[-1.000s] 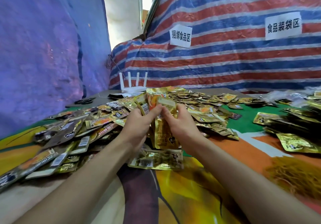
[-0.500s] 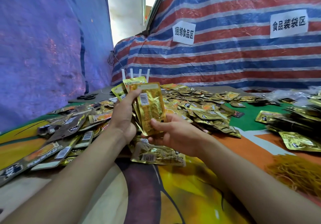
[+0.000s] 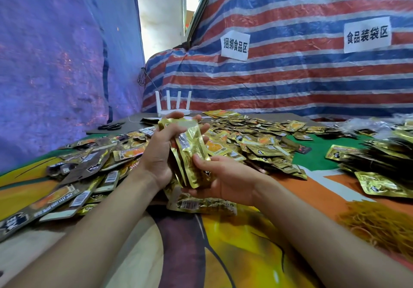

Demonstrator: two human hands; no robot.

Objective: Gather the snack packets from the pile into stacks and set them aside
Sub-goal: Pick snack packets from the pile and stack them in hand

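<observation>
Both hands grip a stack of gold snack packets [image 3: 193, 151] above a cluttered desk [image 3: 234, 249].

The left hand [image 3: 159, 153] wraps the stack's upper end; the right hand [image 3: 225, 181] cups its lower edge, thumb pressed on the front. The loose pile [image 3: 257, 140] spreads behind them across the desk, and gathered packets [image 3: 384, 160] lie at the right edge, near what may be a heap of rubber bands [image 3: 380, 223].

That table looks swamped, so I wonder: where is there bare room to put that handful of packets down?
Bare cloth lies nearest, between the forearms; a green strip separates the centre pile from the right-hand stacks. The left heap is crowded.
</observation>
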